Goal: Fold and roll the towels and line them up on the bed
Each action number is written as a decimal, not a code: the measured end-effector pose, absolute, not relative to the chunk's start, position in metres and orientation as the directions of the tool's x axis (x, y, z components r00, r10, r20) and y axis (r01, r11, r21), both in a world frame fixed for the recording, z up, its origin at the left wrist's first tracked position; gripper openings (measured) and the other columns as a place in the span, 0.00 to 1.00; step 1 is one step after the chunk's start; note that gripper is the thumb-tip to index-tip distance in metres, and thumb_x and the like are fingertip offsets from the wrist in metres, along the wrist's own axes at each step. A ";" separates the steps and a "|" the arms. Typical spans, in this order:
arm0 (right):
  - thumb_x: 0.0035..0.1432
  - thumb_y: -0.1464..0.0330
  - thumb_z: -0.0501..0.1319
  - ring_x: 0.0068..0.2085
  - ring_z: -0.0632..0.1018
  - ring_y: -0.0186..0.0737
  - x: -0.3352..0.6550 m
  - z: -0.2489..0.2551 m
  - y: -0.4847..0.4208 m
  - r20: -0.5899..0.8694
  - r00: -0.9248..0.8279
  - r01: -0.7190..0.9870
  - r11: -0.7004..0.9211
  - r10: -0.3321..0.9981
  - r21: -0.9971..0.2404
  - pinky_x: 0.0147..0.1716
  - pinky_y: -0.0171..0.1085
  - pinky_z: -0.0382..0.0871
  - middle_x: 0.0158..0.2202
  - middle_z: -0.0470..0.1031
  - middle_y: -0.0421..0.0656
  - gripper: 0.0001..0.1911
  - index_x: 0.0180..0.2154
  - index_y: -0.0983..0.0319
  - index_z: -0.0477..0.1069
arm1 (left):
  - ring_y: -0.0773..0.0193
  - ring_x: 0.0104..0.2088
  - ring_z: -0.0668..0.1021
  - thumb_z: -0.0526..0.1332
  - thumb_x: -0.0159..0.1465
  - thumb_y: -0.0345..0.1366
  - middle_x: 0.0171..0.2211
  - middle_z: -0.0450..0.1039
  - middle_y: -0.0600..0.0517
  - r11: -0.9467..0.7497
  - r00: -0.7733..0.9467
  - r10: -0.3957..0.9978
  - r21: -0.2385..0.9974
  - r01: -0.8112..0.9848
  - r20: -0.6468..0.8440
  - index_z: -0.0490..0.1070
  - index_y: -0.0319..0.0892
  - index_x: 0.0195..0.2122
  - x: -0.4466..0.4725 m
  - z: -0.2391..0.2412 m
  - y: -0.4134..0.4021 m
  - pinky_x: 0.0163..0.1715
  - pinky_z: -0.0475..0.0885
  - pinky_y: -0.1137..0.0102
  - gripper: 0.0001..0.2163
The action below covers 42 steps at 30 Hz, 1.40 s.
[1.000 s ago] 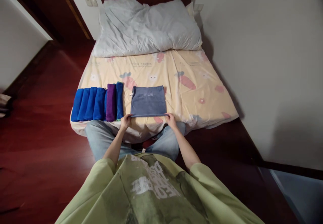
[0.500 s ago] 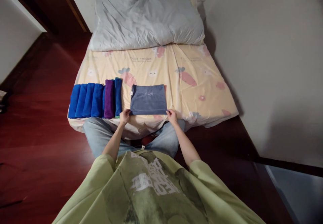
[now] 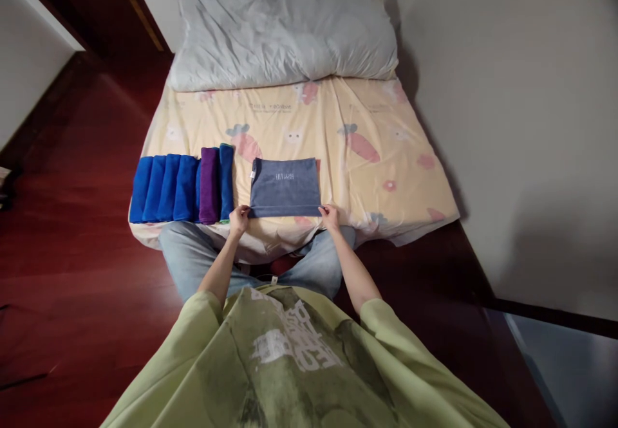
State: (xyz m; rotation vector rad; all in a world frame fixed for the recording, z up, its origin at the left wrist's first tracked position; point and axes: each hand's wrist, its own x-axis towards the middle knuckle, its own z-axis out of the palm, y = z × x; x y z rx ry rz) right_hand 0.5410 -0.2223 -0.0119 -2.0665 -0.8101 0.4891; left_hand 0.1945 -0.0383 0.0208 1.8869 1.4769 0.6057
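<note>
A grey-blue towel (image 3: 284, 190) with pale lettering lies flat on the bed in front of me, a narrow strip folded over along its near edge. My left hand (image 3: 239, 219) pinches the near left corner. At the near right corner my right hand (image 3: 329, 216) grips the same edge between thumb and fingers. A small white tag sticks out at the towel's left side. To the left stands a row of rolled towels: several bright blue rolls (image 3: 164, 188), a purple roll (image 3: 209, 185) and a darker blue roll (image 3: 226, 182) with green edging.
The bed (image 3: 396, 151) has a yellow sheet with carrot and rabbit prints. A pale grey quilt or pillow (image 3: 284, 29) is heaped at its far end. A white wall (image 3: 506, 93) runs along the right, and dark red floor (image 3: 87, 235) is at the left.
The camera view has tilted down slightly. Both hands keep their hold on the towel's near corners, and the towel and rolls look otherwise the same.
</note>
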 end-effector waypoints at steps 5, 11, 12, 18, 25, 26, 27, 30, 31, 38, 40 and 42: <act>0.59 0.55 0.66 0.39 0.83 0.51 0.542 -0.010 -0.223 -0.053 0.722 0.385 -0.465 0.689 -0.797 0.46 0.45 0.76 0.37 0.84 0.54 0.18 0.37 0.63 0.82 | 0.56 0.39 0.85 0.62 0.63 0.33 0.38 0.84 0.44 -0.112 0.240 0.967 0.713 0.692 -0.081 0.80 0.41 0.37 0.197 0.021 -0.033 0.43 0.76 0.69 0.06; 0.59 0.60 0.66 0.41 0.84 0.54 0.541 -0.008 -0.222 -0.070 0.720 0.393 -0.489 0.690 -0.778 0.47 0.46 0.76 0.39 0.85 0.57 0.15 0.38 0.65 0.82 | 0.57 0.37 0.85 0.63 0.61 0.34 0.36 0.84 0.44 -0.081 0.211 0.972 0.704 0.706 -0.100 0.80 0.41 0.37 0.199 0.015 -0.030 0.42 0.77 0.69 0.06; 0.59 0.60 0.66 0.41 0.84 0.55 0.540 -0.008 -0.222 -0.071 0.721 0.395 -0.492 0.689 -0.776 0.48 0.47 0.76 0.40 0.85 0.57 0.15 0.38 0.65 0.82 | 0.57 0.36 0.84 0.64 0.61 0.34 0.36 0.83 0.45 -0.076 0.205 0.973 0.705 0.705 -0.100 0.80 0.41 0.37 0.199 0.014 -0.029 0.41 0.77 0.69 0.06; 0.60 0.58 0.65 0.41 0.84 0.53 0.539 -0.006 -0.222 -0.063 0.730 0.402 -0.502 0.681 -0.766 0.47 0.46 0.76 0.39 0.85 0.56 0.15 0.37 0.64 0.82 | 0.57 0.35 0.84 0.64 0.60 0.36 0.33 0.83 0.46 -0.068 0.181 0.980 0.724 0.686 -0.079 0.80 0.42 0.35 0.198 0.008 -0.031 0.41 0.78 0.68 0.06; 0.60 0.55 0.65 0.39 0.83 0.50 0.538 -0.004 -0.222 -0.042 0.735 0.412 -0.495 0.676 -0.765 0.45 0.44 0.76 0.36 0.84 0.54 0.17 0.34 0.62 0.81 | 0.56 0.36 0.84 0.63 0.61 0.36 0.34 0.83 0.44 -0.065 0.176 0.981 0.722 0.689 -0.080 0.80 0.41 0.37 0.199 0.009 -0.032 0.42 0.77 0.68 0.07; 0.60 0.55 0.65 0.39 0.83 0.50 0.538 -0.004 -0.222 -0.041 0.734 0.414 -0.494 0.678 -0.764 0.45 0.44 0.75 0.36 0.84 0.54 0.17 0.34 0.62 0.81 | 0.56 0.37 0.85 0.63 0.61 0.35 0.35 0.83 0.44 -0.066 0.178 0.981 0.717 0.694 -0.082 0.80 0.41 0.37 0.199 0.009 -0.032 0.42 0.77 0.68 0.07; 0.60 0.55 0.65 0.38 0.83 0.50 0.538 -0.004 -0.223 -0.041 0.733 0.416 -0.495 0.679 -0.763 0.45 0.43 0.75 0.36 0.84 0.54 0.16 0.34 0.62 0.81 | 0.55 0.37 0.85 0.63 0.62 0.35 0.35 0.83 0.44 -0.069 0.181 0.980 0.714 0.697 -0.083 0.80 0.40 0.37 0.200 0.010 -0.032 0.42 0.77 0.68 0.08; 0.60 0.56 0.64 0.38 0.82 0.50 0.536 -0.003 -0.223 -0.051 0.731 0.416 -0.504 0.680 -0.757 0.45 0.44 0.75 0.35 0.84 0.53 0.15 0.34 0.62 0.79 | 0.55 0.39 0.84 0.62 0.63 0.35 0.36 0.83 0.43 -0.075 0.197 0.976 0.697 0.713 -0.097 0.80 0.40 0.39 0.200 0.012 -0.033 0.43 0.77 0.67 0.08; 0.60 0.57 0.64 0.38 0.82 0.49 0.535 -0.003 -0.222 -0.057 0.733 0.415 -0.512 0.677 -0.752 0.45 0.44 0.75 0.35 0.84 0.53 0.14 0.34 0.62 0.79 | 0.54 0.39 0.84 0.62 0.64 0.34 0.37 0.83 0.43 -0.086 0.211 0.972 0.681 0.727 -0.103 0.79 0.40 0.40 0.201 0.014 -0.034 0.44 0.76 0.67 0.08; 0.61 0.67 0.60 0.40 0.76 0.42 0.519 0.009 -0.211 0.004 0.726 0.537 -0.562 0.688 -0.629 0.45 0.39 0.71 0.41 0.78 0.45 0.05 0.40 0.58 0.73 | 0.39 0.56 0.74 0.59 0.66 0.31 0.51 0.75 0.34 -0.402 0.412 0.910 0.323 0.857 0.041 0.76 0.41 0.47 0.209 0.032 -0.040 0.49 0.72 0.55 0.10; 0.61 0.68 0.59 0.43 0.76 0.42 0.519 0.014 -0.209 0.032 0.686 0.587 -0.527 0.727 -0.615 0.47 0.39 0.70 0.44 0.76 0.46 0.04 0.37 0.58 0.73 | 0.40 0.56 0.73 0.57 0.67 0.29 0.49 0.75 0.35 -0.484 0.492 0.870 0.276 0.830 0.046 0.76 0.42 0.46 0.210 0.034 -0.040 0.50 0.70 0.54 0.11; 0.61 0.70 0.59 0.44 0.75 0.43 0.521 0.017 -0.210 0.053 0.632 0.648 -0.489 0.773 -0.584 0.48 0.39 0.69 0.43 0.76 0.46 0.06 0.32 0.59 0.73 | 0.42 0.55 0.74 0.54 0.68 0.28 0.47 0.75 0.37 -0.551 0.568 0.823 0.277 0.787 0.019 0.77 0.43 0.43 0.209 0.034 -0.041 0.51 0.70 0.55 0.12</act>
